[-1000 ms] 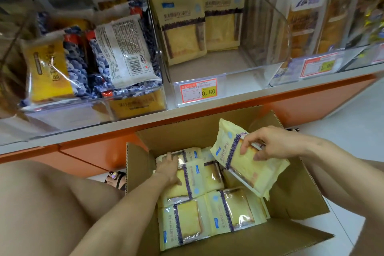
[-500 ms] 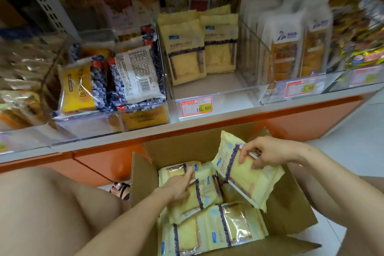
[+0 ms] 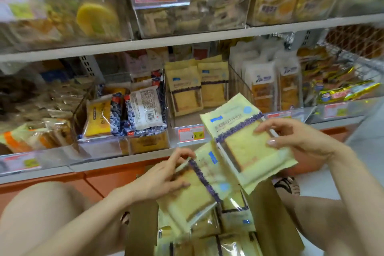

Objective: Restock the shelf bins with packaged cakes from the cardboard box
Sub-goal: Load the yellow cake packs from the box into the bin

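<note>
The left hand [image 3: 164, 174] is gripping a pale yellow plastic cake packet with a purple band [image 3: 193, 191], fingers curled over its upper edge and thumb lying along its lower side, holding it above the open brown cardboard box [image 3: 268, 214]. The right hand [image 3: 295, 137] is pinching a second, matching yellow cake packet [image 3: 243, 141] by its right edge, thumb on the front. Beyond both sets of fingertips, the clear plastic shelf bin [image 3: 187, 118] is holding two upright packets of the same kind, above a red-bordered price label [image 3: 191, 133].
</note>
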Available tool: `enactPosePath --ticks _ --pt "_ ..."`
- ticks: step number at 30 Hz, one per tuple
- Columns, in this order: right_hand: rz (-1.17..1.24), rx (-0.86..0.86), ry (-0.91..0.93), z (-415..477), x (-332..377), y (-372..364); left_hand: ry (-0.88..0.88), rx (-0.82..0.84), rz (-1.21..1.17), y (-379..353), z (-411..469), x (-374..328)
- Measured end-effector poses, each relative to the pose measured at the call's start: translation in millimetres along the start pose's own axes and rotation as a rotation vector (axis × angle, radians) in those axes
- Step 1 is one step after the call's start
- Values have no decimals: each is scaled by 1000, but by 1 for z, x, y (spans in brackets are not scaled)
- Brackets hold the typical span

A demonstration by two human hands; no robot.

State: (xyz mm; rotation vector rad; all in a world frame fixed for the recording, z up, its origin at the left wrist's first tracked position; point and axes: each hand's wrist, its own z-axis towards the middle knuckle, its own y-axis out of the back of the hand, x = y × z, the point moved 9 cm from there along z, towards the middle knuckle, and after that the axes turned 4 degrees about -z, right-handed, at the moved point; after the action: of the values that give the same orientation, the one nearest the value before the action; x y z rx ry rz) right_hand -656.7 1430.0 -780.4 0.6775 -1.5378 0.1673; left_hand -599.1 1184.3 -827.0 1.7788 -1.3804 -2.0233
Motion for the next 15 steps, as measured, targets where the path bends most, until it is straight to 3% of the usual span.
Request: enactPosePath --ticks 3,7,12,15 --pt "55 -236 85 16 18 21 -12 -135 -182 45 3 -17" --pt "-19 -512 190 45 40 45 -51 -380 -163 100 33 -28" --pt "-152 -625 235 93 47 54 7 -739 -122 156 83 -10" --pt "-354 -691 218 125 43 53 58 -826 -89 166 115 2"
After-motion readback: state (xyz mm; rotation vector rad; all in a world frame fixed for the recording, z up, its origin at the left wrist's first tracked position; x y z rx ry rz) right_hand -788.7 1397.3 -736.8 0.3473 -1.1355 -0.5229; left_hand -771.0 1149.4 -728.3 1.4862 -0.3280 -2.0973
